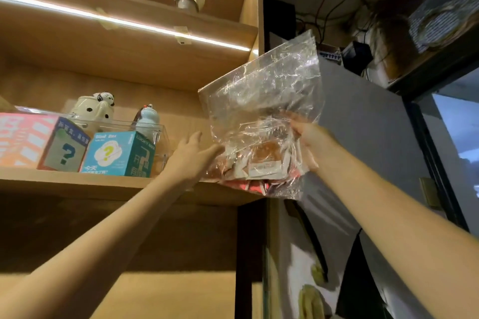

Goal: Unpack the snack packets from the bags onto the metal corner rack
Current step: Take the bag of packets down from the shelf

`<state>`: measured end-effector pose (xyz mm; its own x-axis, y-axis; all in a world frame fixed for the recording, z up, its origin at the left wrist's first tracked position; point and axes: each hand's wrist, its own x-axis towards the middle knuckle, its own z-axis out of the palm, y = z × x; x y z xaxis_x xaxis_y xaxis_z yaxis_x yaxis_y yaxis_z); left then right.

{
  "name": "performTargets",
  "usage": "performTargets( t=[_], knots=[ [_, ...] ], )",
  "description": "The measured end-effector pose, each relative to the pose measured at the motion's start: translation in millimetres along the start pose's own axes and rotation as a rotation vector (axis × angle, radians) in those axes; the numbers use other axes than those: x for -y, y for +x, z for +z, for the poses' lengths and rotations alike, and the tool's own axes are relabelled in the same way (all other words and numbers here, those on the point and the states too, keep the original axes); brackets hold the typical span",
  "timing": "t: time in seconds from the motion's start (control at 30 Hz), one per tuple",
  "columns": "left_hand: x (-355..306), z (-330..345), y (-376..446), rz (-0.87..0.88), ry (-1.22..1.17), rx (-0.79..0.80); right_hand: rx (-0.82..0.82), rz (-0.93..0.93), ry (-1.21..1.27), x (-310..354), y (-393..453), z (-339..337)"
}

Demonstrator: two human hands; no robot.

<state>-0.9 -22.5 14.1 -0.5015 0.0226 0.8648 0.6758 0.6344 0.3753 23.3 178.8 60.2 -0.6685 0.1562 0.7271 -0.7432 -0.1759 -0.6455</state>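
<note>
Head view: the right hand (304,134) pinches a clear plastic bag (264,111) at its side, holding it up at the right end of a wooden shelf (103,181). Snack packets (261,163) lie in the bag's bottom. The left hand (193,156), fingers spread, touches the bag's lower left corner beside a teal box (119,153).

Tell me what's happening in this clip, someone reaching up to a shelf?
A person is lifting a clear plastic bag of snack packets at the right end of a wooden shelf. The right hand pinches the bag's side; the left hand, fingers spread, supports its lower left corner. The packets are all inside the bag. No metal corner rack is in view.
</note>
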Motion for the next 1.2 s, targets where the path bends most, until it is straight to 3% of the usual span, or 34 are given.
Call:
performTargets(
  t=[0.13,0.33,0.57,0.63,0.97,1.2],
  knots=[
    [7,-10,6,-0.144,-0.225,0.084,0.054,-0.034,0.005,4,7,0],
    [0,-18,-1,-0.194,-0.498,0.149,0.224,0.025,0.148,23,0,0],
    [0,-23,-2,-0.090,-0.739,0.306,0.383,0.023,0.262,34,-12,-9],
    [-1,-22,-3,-0.099,-0.808,0.275,0.391,0.029,0.273,33,-13,-11],
    [-1,-21,-38,-0.110,-0.951,0.159,0.332,0.122,0.267,-4,-34,-25],
    [7,-30,-100,-0.155,-0.797,0.130,0.327,0.183,0.229,-46,-88,-33]
  ],
)
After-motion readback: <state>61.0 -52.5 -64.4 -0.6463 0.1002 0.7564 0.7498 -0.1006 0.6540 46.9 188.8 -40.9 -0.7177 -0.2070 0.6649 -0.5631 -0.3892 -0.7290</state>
